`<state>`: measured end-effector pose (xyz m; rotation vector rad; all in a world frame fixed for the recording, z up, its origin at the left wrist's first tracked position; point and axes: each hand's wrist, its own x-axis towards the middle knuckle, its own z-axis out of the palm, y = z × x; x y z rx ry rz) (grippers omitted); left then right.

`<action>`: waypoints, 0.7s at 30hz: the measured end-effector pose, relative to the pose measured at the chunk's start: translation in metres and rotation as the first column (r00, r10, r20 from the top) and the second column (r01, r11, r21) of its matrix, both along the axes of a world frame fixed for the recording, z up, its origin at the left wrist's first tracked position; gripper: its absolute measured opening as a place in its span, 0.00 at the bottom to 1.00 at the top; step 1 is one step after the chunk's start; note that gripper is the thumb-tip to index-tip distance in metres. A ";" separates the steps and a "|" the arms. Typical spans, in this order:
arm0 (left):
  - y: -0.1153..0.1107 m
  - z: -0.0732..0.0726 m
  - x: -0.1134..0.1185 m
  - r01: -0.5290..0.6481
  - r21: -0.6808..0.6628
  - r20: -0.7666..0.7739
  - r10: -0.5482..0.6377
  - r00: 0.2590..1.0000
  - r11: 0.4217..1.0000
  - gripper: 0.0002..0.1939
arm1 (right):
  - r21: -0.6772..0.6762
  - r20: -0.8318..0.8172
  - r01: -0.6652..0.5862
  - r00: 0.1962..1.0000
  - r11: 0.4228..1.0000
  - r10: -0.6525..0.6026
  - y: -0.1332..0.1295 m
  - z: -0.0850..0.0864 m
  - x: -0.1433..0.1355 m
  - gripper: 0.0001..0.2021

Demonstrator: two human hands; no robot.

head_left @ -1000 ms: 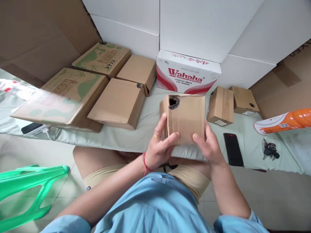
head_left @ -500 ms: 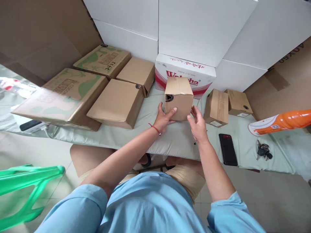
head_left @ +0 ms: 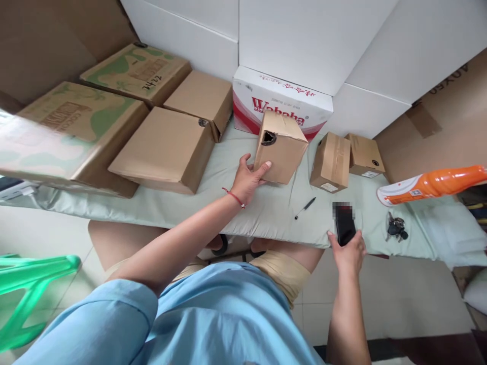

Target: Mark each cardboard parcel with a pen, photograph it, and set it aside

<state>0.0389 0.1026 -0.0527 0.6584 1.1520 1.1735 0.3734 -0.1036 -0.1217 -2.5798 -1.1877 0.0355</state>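
My left hand (head_left: 249,178) grips the lower left corner of a small brown cardboard box (head_left: 283,154), thumb on its near face. The box has a dark-edged hole near its top left corner and leans a little to one side. At the table's front edge, my right hand (head_left: 348,249) holds the lower end of a black phone (head_left: 345,228), thumb and fingers on its two sides. The phone's upper end is blurred out by pixels. A pen (head_left: 305,208) lies on the cloth between the box and the phone.
Several cardboard boxes (head_left: 163,147) stand on the left. Behind my box is a white and red carton (head_left: 281,94). Two small boxes (head_left: 330,162), an orange bottle (head_left: 433,185) and keys (head_left: 396,226) are on the right. A green stool (head_left: 34,284) stands lower left.
My right hand has left the box and moved right and toward me, onto the phone. The box has turned and tilted in my left hand. The pen now shows.
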 end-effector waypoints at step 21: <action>-0.009 -0.007 0.018 0.069 0.004 -0.004 -0.069 0.998 0.998 0.37 | -0.221 -0.051 0.067 0.995 0.973 -0.080 0.029 0.019 0.035 0.49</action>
